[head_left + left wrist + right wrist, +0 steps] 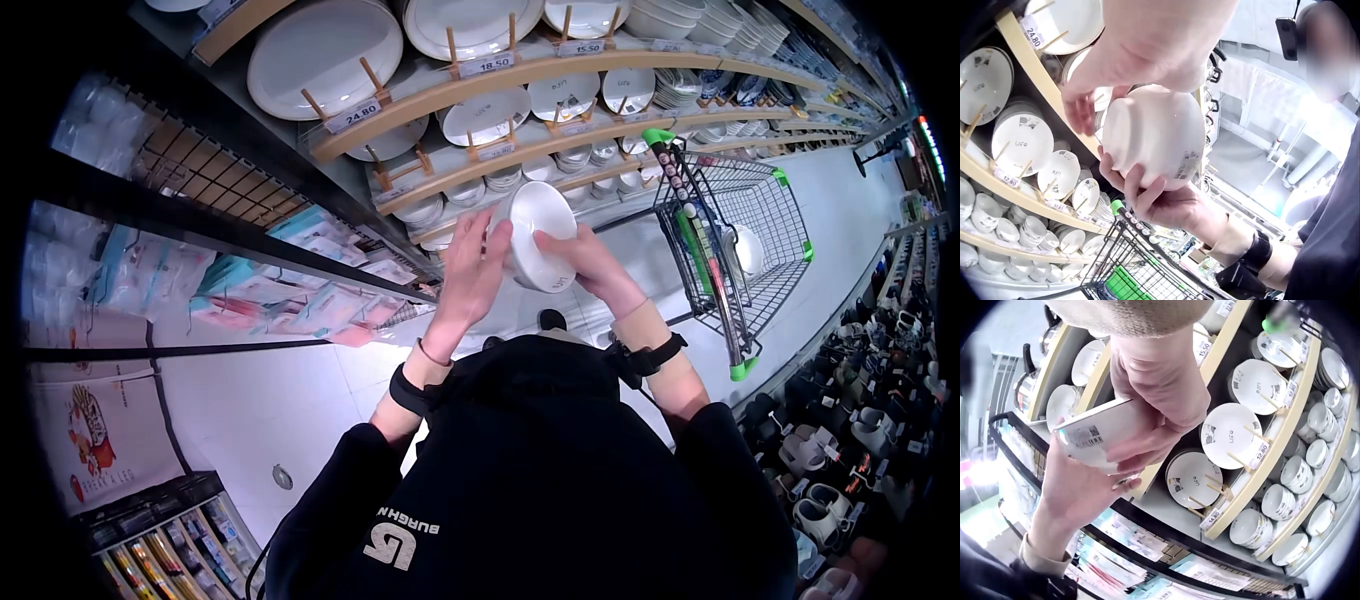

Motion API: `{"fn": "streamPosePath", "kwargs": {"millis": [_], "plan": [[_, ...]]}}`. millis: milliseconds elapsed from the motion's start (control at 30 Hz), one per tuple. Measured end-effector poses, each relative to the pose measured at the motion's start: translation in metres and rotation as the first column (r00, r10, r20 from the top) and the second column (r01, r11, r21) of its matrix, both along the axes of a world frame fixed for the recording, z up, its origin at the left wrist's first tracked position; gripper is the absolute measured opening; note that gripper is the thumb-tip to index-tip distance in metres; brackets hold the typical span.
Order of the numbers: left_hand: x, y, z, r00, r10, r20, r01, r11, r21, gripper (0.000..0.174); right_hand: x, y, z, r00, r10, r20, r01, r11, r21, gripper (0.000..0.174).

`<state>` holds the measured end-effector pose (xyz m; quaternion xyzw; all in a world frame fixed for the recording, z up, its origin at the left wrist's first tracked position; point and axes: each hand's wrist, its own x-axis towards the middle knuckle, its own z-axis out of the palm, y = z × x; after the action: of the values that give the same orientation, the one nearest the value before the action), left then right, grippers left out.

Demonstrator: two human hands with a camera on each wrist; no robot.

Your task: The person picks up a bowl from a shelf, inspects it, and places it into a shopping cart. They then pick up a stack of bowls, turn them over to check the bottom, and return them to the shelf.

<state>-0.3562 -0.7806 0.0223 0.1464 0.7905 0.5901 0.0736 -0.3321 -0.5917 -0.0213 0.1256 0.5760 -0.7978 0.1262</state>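
A white bowl (541,238) is held up in front of the body, tilted so its inside faces the head view. The left hand (472,272) holds its left side, fingers along the outer wall. On the other side the right hand (592,268) grips it, thumb over the rim and inside. In the left wrist view the right hand's fingers (1141,190) curl under the outside of the bowl (1159,137). A printed label shows on the bowl (1087,439) in the right wrist view, between the left hand (1071,490) and right hand (1161,394).
Shelves (440,70) of plates and bowls with price tags stand ahead. A shopping cart (740,235) with green corners, at the right, holds a white round item (746,250). Packaged goods hang on a rack (290,270) at the left; shoes (830,450) line the lower right.
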Motion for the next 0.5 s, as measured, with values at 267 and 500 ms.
{"fn": "streamPosePath", "kwargs": {"millis": [267,500], "plan": [[0.002,0.005,0.023,0.935,-0.085,-0.343,0.090,0.996,-0.003,0.095,0.019,-0.020,0.057,0.958,0.106,0.265,-0.076,0.990,-0.123,0.043],[-0.007,-0.003,0.018,0.945,-0.083,-0.315,0.092,0.996,0.013,0.100,-0.001,-0.020,-0.021,0.935,0.230,0.272,0.003,0.759,-0.651,0.038]]}}
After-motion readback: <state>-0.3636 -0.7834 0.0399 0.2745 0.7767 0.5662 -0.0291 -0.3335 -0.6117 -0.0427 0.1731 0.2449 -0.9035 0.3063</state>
